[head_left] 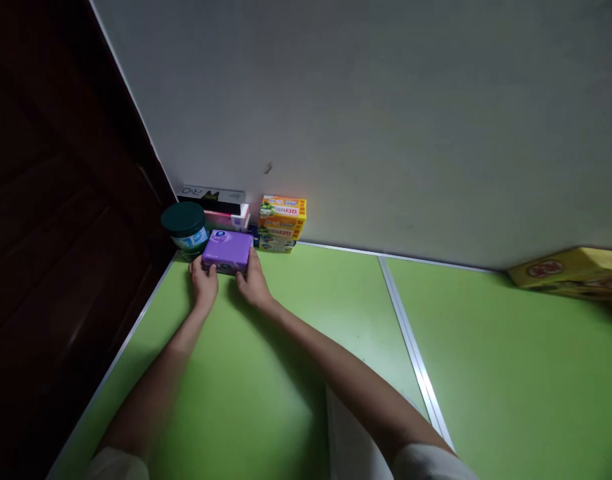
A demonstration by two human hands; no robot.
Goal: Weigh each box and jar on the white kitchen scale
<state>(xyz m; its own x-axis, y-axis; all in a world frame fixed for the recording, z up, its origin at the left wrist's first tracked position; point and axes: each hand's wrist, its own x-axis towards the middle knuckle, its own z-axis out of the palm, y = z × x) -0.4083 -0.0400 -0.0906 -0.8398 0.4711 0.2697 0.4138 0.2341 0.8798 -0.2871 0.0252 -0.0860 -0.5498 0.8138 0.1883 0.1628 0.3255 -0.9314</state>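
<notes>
A purple tissue pack [228, 248] is gripped from both sides at the back left of the green surface. My left hand [205, 285] closes on its left end, thumb on the near side. On the right end is my right hand [253, 283], fingers wrapped round the corner. A dark green lidded jar [186, 230] with a blue and white label stands just left of the pack. Behind the pack are a pink and white box [229, 218] and, on top of it, a black and grey box [213, 198]. To the right, yellow-orange boxes [283, 220] are stacked against the wall.
The green surface [326, 287] is crossed by a metal strip [411, 333] and meets a grey wall [386, 133] at the back. A yellow box [571, 270] lies at the far right. Dark wood panelling [51, 200] borders the left. Something white [353, 433] shows under my right forearm.
</notes>
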